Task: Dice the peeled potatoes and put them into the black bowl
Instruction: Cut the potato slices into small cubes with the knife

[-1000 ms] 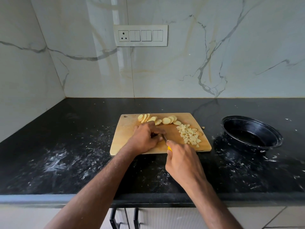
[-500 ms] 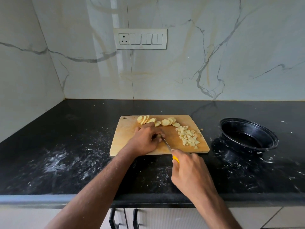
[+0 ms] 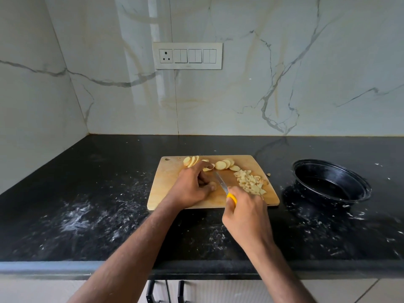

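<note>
Left hand point(image 3: 192, 184) curled over slices point(image 3: 220, 165) at frame centre, right hand point(image 3: 244, 213) gripped knife point(image 3: 221, 184), dice point(image 3: 250, 182) right on board point(image 3: 166, 184), bowl point(image 3: 363, 189) far right

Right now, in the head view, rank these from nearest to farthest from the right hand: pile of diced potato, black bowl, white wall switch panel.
Measured from the right hand, which grips the yellow-handled knife:
1. Pile of diced potato, on the wooden cutting board, just ahead of the knuckles.
2. Black bowl, off to the right on the dark counter.
3. White wall switch panel, high on the marble backsplash.
</note>
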`<state>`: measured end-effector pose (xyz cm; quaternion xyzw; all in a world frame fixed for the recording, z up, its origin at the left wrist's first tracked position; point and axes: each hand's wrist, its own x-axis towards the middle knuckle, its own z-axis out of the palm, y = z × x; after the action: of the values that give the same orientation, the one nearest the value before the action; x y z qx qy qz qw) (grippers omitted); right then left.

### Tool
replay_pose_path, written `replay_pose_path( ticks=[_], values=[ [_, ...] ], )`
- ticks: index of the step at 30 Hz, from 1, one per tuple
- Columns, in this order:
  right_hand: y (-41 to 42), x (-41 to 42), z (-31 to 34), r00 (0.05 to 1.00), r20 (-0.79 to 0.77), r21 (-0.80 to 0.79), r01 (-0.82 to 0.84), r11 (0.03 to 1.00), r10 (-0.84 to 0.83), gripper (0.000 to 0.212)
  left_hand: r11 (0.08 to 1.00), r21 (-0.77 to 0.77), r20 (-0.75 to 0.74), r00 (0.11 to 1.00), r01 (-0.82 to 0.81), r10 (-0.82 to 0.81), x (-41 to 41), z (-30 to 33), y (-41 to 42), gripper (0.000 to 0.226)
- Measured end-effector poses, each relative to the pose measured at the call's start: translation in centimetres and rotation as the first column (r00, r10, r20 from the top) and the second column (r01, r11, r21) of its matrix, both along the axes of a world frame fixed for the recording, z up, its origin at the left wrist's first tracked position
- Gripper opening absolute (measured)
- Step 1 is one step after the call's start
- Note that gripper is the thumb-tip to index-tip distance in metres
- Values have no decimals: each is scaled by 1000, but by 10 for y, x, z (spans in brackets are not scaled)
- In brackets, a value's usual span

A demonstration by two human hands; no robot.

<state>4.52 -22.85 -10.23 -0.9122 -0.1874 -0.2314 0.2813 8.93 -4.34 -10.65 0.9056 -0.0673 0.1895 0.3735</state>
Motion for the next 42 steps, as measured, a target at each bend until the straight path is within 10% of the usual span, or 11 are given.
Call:
replay_pose_path(
  ticks=[20, 42],
  values=[
    [9, -1, 5, 995, -67, -138, -79, 987, 70, 28, 1000, -23, 7, 1000, 10, -9, 2, 1, 2, 58],
    [-29, -31, 0, 987, -123, -122, -121, 985, 106, 27, 975, 219, 10, 999, 29, -32, 8, -7, 3, 17]
  ],
)
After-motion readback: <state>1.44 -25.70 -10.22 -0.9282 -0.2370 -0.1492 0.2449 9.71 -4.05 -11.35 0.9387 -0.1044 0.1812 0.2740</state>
